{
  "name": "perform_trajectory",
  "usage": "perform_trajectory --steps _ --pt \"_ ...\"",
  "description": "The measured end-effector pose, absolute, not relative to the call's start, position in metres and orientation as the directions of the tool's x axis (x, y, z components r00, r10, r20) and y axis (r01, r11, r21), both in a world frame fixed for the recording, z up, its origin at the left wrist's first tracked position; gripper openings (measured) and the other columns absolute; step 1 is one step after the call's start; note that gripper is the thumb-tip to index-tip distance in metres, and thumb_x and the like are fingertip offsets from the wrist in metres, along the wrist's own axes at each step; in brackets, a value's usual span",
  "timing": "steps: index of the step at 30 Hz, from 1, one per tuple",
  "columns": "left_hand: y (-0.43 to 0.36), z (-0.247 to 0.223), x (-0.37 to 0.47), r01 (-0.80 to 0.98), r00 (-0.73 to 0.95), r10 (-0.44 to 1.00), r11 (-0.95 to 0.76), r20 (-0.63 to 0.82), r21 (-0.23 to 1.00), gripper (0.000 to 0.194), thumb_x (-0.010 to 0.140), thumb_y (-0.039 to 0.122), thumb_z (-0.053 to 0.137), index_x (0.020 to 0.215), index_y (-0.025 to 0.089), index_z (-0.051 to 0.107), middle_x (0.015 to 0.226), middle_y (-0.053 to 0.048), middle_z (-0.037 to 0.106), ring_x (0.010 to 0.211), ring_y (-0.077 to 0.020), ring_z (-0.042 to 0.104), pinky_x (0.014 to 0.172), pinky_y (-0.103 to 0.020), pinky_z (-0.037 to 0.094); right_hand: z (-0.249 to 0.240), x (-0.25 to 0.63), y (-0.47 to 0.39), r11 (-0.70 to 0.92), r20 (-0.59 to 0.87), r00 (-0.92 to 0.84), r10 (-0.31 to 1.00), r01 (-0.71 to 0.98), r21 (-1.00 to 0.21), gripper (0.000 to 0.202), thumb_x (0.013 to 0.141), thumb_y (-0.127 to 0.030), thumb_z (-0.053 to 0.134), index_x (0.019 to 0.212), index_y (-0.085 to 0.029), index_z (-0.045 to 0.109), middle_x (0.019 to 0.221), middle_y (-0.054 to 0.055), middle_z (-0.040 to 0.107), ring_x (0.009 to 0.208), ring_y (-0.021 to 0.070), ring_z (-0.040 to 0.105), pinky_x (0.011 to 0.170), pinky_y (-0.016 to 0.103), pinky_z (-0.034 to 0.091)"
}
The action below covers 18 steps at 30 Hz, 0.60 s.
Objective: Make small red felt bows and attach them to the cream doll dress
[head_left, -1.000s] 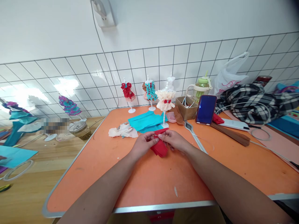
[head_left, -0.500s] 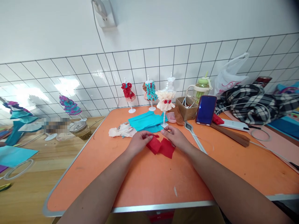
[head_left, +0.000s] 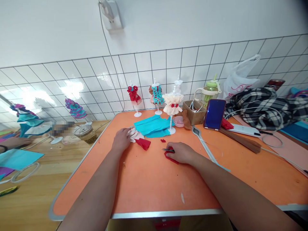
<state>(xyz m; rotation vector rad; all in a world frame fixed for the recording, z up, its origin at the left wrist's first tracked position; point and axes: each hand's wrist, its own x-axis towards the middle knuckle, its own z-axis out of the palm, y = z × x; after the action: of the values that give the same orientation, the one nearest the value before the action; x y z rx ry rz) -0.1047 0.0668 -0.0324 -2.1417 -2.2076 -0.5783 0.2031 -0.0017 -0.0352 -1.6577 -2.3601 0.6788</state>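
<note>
My left hand (head_left: 121, 139) is at the left of the orange table, its fingers curled at a thin ring-shaped coil (head_left: 131, 127) that is mostly hidden. Beside those fingers lies crumpled cream crepe paper (head_left: 134, 135), with a red paper piece (head_left: 144, 144) at its lower edge. My right hand (head_left: 181, 152) is closed around small scissors (head_left: 167, 149), their dark blades pointing left. Under that hand shows another red paper piece (head_left: 171, 158), partly covered. A tiny red paper bow (head_left: 163, 140) lies just beyond. Behind it stands a mini dress form (head_left: 172, 104) in a cream ruffled dress with a red bow.
Blue crepe paper (head_left: 152, 126) lies behind my hands. More dress forms (head_left: 133, 95) stand along the wall. To the right are a cardboard box (head_left: 195, 116), a pink dish (head_left: 178, 121), a propped phone (head_left: 215, 114) and a bottle (head_left: 210, 91). Another person's hand (head_left: 18, 141) is far left.
My hands have moved apart: the left went left to the cream paper and coil, and the right now has scissors. The red pieces separated, and a tiny red bow lies on the table.
</note>
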Motion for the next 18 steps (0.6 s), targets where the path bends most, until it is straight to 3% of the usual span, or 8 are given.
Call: perform_trajectory --steps 6,12,15,18 --pt "0.07 -0.039 -0.11 0.958 -0.135 0.973 0.081 0.185 0.276 0.026 0.077 0.032 0.05 0.095 0.024 0.067 0.098 -0.009 0.068 0.09 -0.027 0.061 0.069 -0.031 0.042 -0.034 0.204 -0.004 0.273 -0.153 -0.376 0.914 0.848 -0.453 0.028 0.079 -0.047 0.054 0.098 -0.028 0.059 0.092 0.001 0.068 0.081 0.0196 0.059 0.053 0.024 0.028" --pt "0.059 -0.012 -0.11 0.766 -0.229 0.947 0.034 0.223 0.642 0.033 0.075 0.04 0.051 0.098 0.02 0.063 0.093 -0.004 0.068 0.081 -0.0197 0.061 0.065 -0.025 0.043 -0.034 0.204 -0.004 0.278 -0.164 -0.38 0.91 0.855 -0.438 0.03 0.079 -0.048 0.054 0.101 -0.028 0.057 0.092 0.001 0.067 0.082 0.0198 0.059 0.053 0.024 0.028" --pt "0.044 0.011 -0.11 0.726 -0.047 0.995 -0.022 0.082 0.688 0.038 0.069 0.047 0.057 0.094 0.019 0.066 0.088 -0.003 0.069 0.078 -0.0207 0.061 0.065 -0.026 0.044 -0.034 0.204 -0.003 0.275 -0.173 -0.381 0.908 0.855 -0.44 0.03 0.079 -0.049 0.054 0.101 -0.029 0.057 0.091 0.001 0.068 0.081 0.0195 0.059 0.053 0.024 0.028" --pt "0.029 0.026 -0.099 0.794 0.223 0.966 -0.104 -0.128 0.599 0.04 0.061 0.049 0.066 0.091 0.025 0.071 0.092 -0.001 0.07 0.087 -0.0233 0.062 0.074 -0.027 0.045 -0.036 0.205 -0.003 0.274 -0.18 -0.385 0.905 0.852 -0.445 0.03 0.08 -0.05 0.053 0.102 -0.028 0.057 0.09 0.002 0.067 0.079 0.0188 0.059 0.054 0.024 0.029"
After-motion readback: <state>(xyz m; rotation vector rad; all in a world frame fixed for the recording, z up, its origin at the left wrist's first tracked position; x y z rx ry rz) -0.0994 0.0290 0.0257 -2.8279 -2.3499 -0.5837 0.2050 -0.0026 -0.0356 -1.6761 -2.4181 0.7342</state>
